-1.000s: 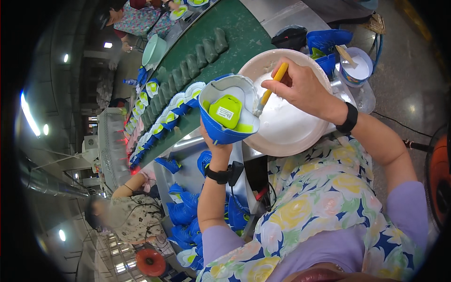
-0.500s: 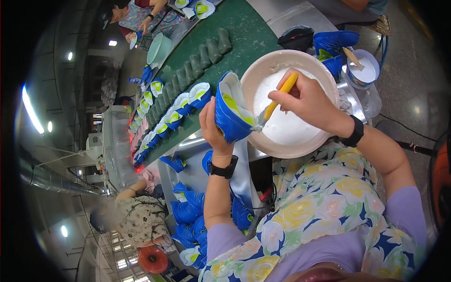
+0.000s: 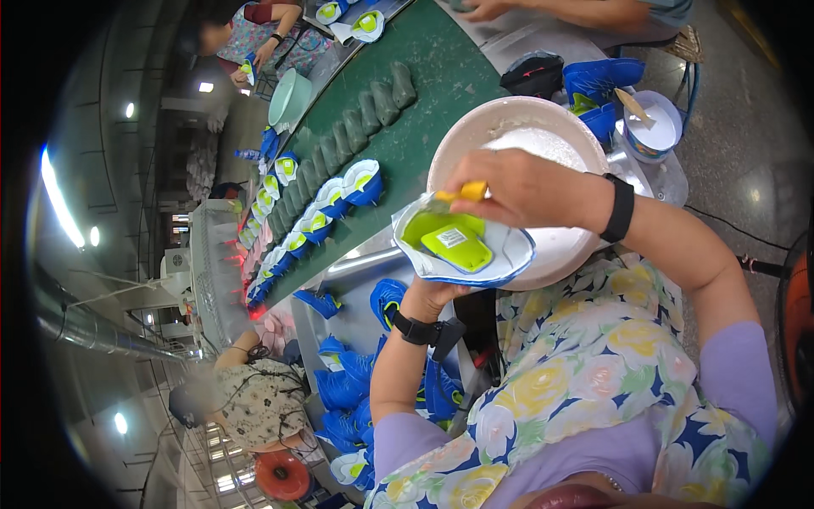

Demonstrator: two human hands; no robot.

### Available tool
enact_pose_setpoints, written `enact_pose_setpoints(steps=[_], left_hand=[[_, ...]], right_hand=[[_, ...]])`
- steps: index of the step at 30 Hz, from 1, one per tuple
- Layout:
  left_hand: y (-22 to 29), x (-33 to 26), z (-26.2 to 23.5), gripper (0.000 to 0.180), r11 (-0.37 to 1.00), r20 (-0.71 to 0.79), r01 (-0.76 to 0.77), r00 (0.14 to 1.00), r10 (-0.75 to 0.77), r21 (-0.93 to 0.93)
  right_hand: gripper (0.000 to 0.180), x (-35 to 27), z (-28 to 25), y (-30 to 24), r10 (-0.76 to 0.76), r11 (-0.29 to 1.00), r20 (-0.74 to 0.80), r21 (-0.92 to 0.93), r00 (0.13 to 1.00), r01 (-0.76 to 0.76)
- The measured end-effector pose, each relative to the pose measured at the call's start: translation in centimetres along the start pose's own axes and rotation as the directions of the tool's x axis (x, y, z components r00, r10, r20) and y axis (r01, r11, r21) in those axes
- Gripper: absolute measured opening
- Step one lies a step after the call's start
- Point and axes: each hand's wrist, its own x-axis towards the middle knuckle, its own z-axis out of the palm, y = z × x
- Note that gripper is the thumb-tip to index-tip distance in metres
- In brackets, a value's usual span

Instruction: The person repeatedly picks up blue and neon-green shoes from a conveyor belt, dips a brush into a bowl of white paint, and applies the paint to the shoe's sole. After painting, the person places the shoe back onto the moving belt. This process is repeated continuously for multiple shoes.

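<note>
A blue shoe upper [image 3: 507, 270] with white lining and a lime tongue is tilted so that its opening faces up. My left hand [image 3: 439, 293] grips it from underneath; most of the fingers are hidden behind it. Over the opening, my right hand [image 3: 530, 182] is closed on the yellow handle of a brush [image 3: 471, 191]. The brush's tip reaches the lining at the upper's far-left edge, though the contact is hard to make out. Beneath my right forearm stands a pale round basin [image 3: 492, 110] holding white liquid.
A green conveyor belt [image 3: 449, 76] carries rows of blue uppers [image 3: 363, 182] and dark shoe lasts [image 3: 369, 110]. More uppers [image 3: 343, 386] lie piled in a metal tray to the left. At right, a small tub [image 3: 655, 127] holds white liquid and a wooden-handled brush. Co-workers sit around the belt.
The upper has been turned from upright to tilted, its opening now facing up. My right hand has moved left from over the basin to the upper's far edge with the brush.
</note>
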Motion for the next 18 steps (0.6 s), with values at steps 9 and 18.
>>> enact_pose_setpoints(steps=[9, 18], left_hand=[[1.6, -0.2, 2.0, 0.051, 0.843, -0.161, -0.227, 0.926, 0.342, 0.487], [2.6, 0.1, 2.5, 0.043, 0.778, -0.016, -0.365, 0.901, 0.433, 0.511]], right_hand=[[0.021, -1.1, -4.7, -0.4, 0.419, 0.908, 0.15, -0.069, 0.895, -0.413], [0.017, -1.6, -2.9, 0.6, 0.133, 0.986, 0.166, -0.127, 0.977, -0.113]])
